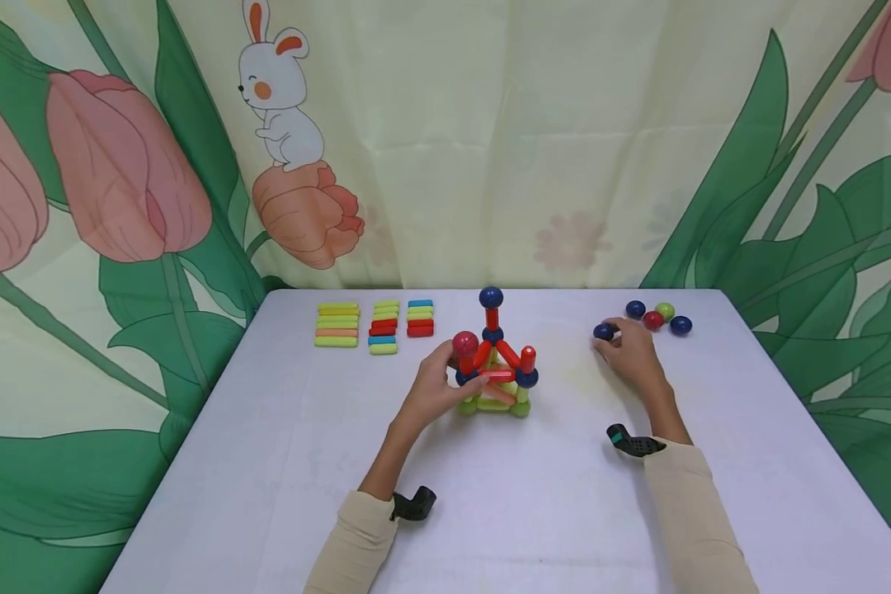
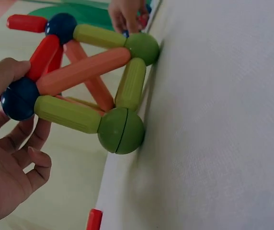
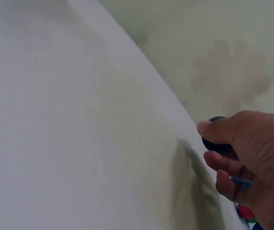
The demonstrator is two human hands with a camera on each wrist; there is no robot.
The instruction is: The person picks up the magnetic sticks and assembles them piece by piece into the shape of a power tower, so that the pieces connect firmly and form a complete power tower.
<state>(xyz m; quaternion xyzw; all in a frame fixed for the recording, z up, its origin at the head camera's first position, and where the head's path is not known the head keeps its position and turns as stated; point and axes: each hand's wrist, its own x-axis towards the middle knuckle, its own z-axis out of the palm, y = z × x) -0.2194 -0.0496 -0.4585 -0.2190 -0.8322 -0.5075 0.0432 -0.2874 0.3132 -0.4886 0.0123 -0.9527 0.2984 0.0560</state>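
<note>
A frame of magnetic rods and balls (image 1: 499, 375) stands mid-table, with green balls at its base, dark blue balls higher up and red rods on top. A red ball (image 1: 465, 343) tops its left upright rod, a dark blue ball (image 1: 492, 297) the rear one. My left hand (image 1: 432, 389) grips the frame at its left blue corner ball (image 2: 20, 98), thumb on a red rod (image 2: 43, 57) in the left wrist view. To the right, my right hand (image 1: 634, 353) pinches a dark blue ball (image 1: 604, 332) between thumb and fingers; the right wrist view shows that ball (image 3: 216, 135) partly hidden.
Behind my right hand lie loose balls: blue (image 1: 681, 325), red (image 1: 653, 320) and green (image 1: 665, 311). At the back left, loose rods lie in columns: long yellow-green ones (image 1: 337, 322), then shorter mixed colours (image 1: 384, 325). A printed curtain (image 1: 445, 165) hangs behind the white table (image 1: 282, 462).
</note>
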